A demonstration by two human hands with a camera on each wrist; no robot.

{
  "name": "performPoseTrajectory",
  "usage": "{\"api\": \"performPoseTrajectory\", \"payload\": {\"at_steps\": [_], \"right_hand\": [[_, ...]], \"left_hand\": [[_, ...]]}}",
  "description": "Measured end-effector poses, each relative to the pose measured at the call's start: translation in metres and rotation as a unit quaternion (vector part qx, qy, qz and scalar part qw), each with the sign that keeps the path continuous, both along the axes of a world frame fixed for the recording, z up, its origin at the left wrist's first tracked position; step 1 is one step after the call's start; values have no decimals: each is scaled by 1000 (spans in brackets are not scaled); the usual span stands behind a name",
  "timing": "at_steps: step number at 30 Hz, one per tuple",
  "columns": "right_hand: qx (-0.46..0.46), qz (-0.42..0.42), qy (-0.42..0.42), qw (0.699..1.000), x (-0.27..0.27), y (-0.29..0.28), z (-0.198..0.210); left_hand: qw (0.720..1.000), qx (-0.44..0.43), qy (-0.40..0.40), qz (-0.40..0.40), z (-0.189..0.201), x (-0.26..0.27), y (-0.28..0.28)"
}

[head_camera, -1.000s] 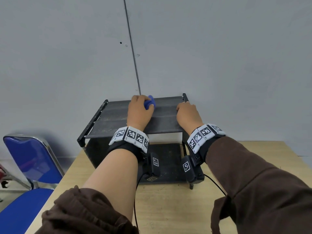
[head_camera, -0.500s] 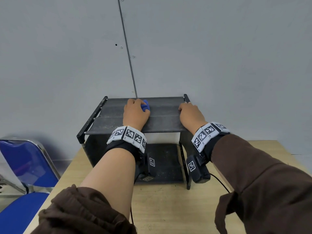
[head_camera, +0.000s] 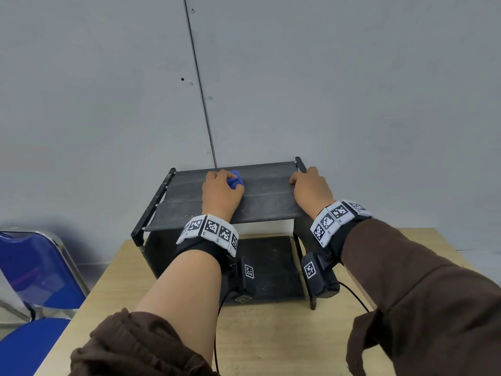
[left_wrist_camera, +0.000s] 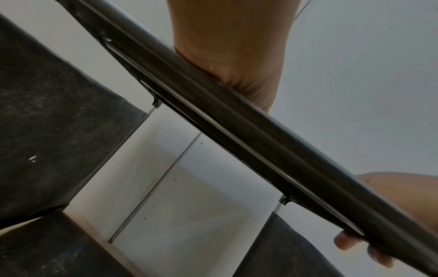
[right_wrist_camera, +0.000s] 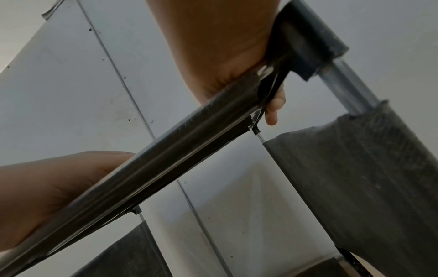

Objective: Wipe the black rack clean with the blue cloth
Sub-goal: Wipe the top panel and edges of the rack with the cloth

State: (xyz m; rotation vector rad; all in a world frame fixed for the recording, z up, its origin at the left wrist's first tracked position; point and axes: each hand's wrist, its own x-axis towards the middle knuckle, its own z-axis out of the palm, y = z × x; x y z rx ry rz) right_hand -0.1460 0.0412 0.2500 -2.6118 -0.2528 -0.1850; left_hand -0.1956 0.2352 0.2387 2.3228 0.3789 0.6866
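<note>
- My left hand (head_camera: 221, 192) clenches the blue cloth (head_camera: 235, 181) on the black rack (head_camera: 267, 198)'s top shelf, far-centre; I judge wiping underway
- My right hand (head_camera: 311, 189) grasps the rack's right edge, steadying it
- Next: sweep the cloth toward the near edge; lower shelf untouched

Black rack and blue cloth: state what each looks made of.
Black rack: top shelf looks like matte woven or non-woven fabric, creased and dusty, stretched over glossy metal tubes. Blue cloth: soft, bunched textile, likely microfibre, though too little shows under the left hand.
</note>
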Motion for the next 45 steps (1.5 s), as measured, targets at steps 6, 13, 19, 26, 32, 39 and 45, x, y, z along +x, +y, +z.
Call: {"api": "performPoseTrajectory", "payload": {"at_steps": [6, 13, 19, 26, 32, 39, 45], "right_hand": [[5, -26, 4, 1000, 6, -34, 4], [-167, -83, 2, 982, 6, -36, 15], [132, 87, 8, 987, -11, 11, 27], [413, 91, 133, 897, -21, 57, 28], [415, 93, 128, 896, -22, 71, 26], [334, 44, 21, 941, -25, 68, 35], [209, -2, -28, 978, -20, 65, 31]], "left_hand": [[998, -32, 8, -52, 7, 2, -28], [995, -53, -1, -85, 17, 6, -51], [992, -91, -30, -82, 27, 10, -52], [987, -132, -57, -75, 42, -4, -42], [983, -148, -67, -90, 45, -13, -23], [986, -146, -48, -66, 42, -20, 11], [995, -85, -32, -39, 43, -22, 49]]}}
